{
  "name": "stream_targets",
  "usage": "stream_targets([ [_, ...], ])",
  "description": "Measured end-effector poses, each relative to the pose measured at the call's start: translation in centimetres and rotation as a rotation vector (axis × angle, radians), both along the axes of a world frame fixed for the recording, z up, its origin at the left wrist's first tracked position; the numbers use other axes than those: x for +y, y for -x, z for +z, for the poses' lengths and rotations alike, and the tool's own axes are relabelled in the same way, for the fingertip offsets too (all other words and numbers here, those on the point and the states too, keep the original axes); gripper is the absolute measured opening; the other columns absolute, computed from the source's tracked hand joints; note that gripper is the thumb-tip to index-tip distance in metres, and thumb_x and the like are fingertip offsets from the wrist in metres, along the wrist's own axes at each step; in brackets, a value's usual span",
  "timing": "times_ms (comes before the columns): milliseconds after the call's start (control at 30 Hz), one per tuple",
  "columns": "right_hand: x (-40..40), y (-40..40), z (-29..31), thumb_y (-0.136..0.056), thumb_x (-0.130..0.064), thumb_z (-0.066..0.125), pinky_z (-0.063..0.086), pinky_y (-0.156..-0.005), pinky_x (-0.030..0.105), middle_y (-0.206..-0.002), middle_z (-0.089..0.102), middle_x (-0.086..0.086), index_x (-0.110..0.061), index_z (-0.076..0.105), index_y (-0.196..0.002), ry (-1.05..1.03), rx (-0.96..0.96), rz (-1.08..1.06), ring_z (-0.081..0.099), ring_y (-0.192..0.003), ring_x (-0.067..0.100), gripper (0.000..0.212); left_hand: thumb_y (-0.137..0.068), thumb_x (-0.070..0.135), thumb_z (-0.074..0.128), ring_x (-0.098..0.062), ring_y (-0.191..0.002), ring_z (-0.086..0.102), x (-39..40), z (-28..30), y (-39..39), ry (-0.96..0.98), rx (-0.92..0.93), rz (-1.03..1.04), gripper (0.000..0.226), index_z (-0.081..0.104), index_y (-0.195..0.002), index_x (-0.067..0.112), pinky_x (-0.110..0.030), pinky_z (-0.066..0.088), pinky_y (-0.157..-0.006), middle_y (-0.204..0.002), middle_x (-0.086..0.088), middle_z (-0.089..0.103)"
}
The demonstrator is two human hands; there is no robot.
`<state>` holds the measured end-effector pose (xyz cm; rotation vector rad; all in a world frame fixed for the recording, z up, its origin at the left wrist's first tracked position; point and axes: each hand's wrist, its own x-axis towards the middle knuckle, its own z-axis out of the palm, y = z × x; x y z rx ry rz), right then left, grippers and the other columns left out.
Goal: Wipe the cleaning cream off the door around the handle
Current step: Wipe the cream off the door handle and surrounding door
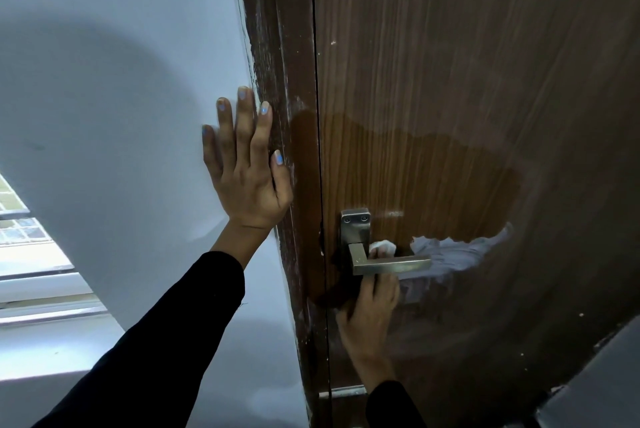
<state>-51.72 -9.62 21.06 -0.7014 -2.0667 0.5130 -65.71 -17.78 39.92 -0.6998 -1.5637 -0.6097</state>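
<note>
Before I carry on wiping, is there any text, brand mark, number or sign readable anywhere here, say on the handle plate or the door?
None can be read.
Handle plate: two screws, no lettering or brand visible.
Lever handle: plain metal, no marking.
Door: wood grain and cream haze only.
Cloth under the right hand: no print visible.
Wall under the left hand: blank.

Head cam looks fwd (slightly down), close to door (450, 81).

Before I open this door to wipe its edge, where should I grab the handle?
Probably the free right end of the handle, coming from above. The bar lies level and stands off the door; the right hand and cloth already fill the space behind and below it.
</note>
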Motion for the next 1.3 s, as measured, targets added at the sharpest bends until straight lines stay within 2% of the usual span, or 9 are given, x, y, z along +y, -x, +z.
stream_targets([
  [167,1.6,-0.3,1.1,-0.058,0.011,0.070,0.023,-0.105,0.052,-0.139,0.036,0.029,0.002,0.046,-0.123,0.185,0.122,-0.088,0.028,-0.131,0.042,0.070,-0.092,0.025,0.039,-0.034,-0.143,0.022,0.0,0.0,0.2,0.004,0.012,0.011,0.055,0.031,-0.145,0.017,-0.042,0.005,-0.120,-0.151,-0.015,0.035],
  [267,1.6,-0.8,0.6,-0.066,0.012,0.066,0.021,-0.109,0.044,-0.151,0.018,0.019,-0.003,0.036,-0.133,0.326,0.172,-0.193,0.014,-0.137,0.027,0.074,-0.095,0.027,0.034,-0.034,-0.143,0.021,0.0,-0.1,0.3,-0.001,0.025,-0.008,0.053,0.029,-0.147,0.018,-0.042,0.006,-0.120,-0.151,-0.015,0.034],
  [333,0.6,-1.2,0.2,-0.068,0.010,0.067,0.024,-0.109,0.045,-0.151,0.019,0.019,-0.005,0.028,-0.140,0.266,0.109,-0.127,0.015,-0.137,0.026,0.083,-0.096,0.028,0.030,-0.033,-0.144,0.021,0.0,-0.2,0.5,-0.003,0.030,-0.019,0.054,0.026,-0.149,0.020,-0.043,0.007,-0.120,-0.152,-0.014,0.033],
  [467,1.0,-1.9,1.4,-0.065,0.013,0.068,0.034,-0.105,0.048,-0.140,0.039,0.024,0.000,0.040,-0.133,0.082,0.068,0.054,0.034,-0.131,0.032,0.074,-0.097,0.028,0.030,-0.032,-0.145,0.021,0.0,-0.3,0.8,-0.021,0.051,-0.016,0.054,0.023,-0.150,0.022,-0.044,0.008,-0.120,-0.153,-0.012,0.033],
  [633,4.7,-3.4,2.8,-0.074,0.015,0.055,0.024,-0.111,0.036,-0.152,0.020,0.014,-0.007,0.028,-0.141,0.114,0.252,-0.069,0.013,-0.140,0.013,0.075,-0.096,0.025,0.033,-0.032,-0.144,0.023,0.1,-0.3,0.4,-0.031,0.049,-0.011,0.054,0.025,-0.150,0.020,-0.042,0.007,-0.121,-0.153,-0.014,0.034],
  [867,8.1,-5.1,4.1,-0.080,0.013,0.058,0.041,-0.098,0.026,-0.115,0.060,0.016,0.002,0.063,-0.107,0.147,0.395,-0.052,0.057,-0.108,0.027,0.030,-0.098,0.029,0.039,-0.037,-0.144,0.021,1.6,0.7,-2.3,-0.139,-0.051,-0.136,0.053,0.030,-0.145,0.006,-0.043,0.000,-0.119,-0.152,-0.024,0.029],
  [1033,11.0,-6.4,6.8,-0.078,0.012,0.061,0.038,-0.082,0.016,-0.093,0.063,0.014,-0.003,0.069,-0.088,0.133,0.455,-0.159,0.053,-0.088,0.021,0.020,-0.100,0.030,0.034,-0.038,-0.142,0.024,3.6,3.3,-2.8,-0.245,-0.074,-0.062,0.054,0.029,-0.145,0.001,-0.035,0.001,-0.120,-0.150,-0.027,0.030],
  [1167,10.5,-7.0,5.5,-0.077,0.010,0.062,0.045,-0.088,0.024,-0.098,0.064,0.009,-0.006,0.069,-0.091,0.078,0.217,0.107,0.058,-0.094,0.018,0.023,-0.100,0.024,0.034,-0.037,-0.143,0.022,3.5,2.7,-2.6,-0.209,-0.049,0.028,0.052,0.027,-0.147,0.003,-0.038,0.005,-0.121,-0.151,-0.027,0.029],
  [1300,12.5,-8.7,5.0,-0.074,0.015,0.062,0.040,-0.086,0.007,-0.095,0.063,0.009,-0.005,0.069,-0.088,0.167,0.296,0.018,0.061,-0.089,0.020,0.026,-0.100,0.023,0.034,-0.037,-0.143,0.022,3.3,2.5,-2.5,-0.202,-0.033,0.039,0.052,0.026,-0.147,0.004,-0.039,0.006,-0.121,-0.151,-0.028,0.029],
])
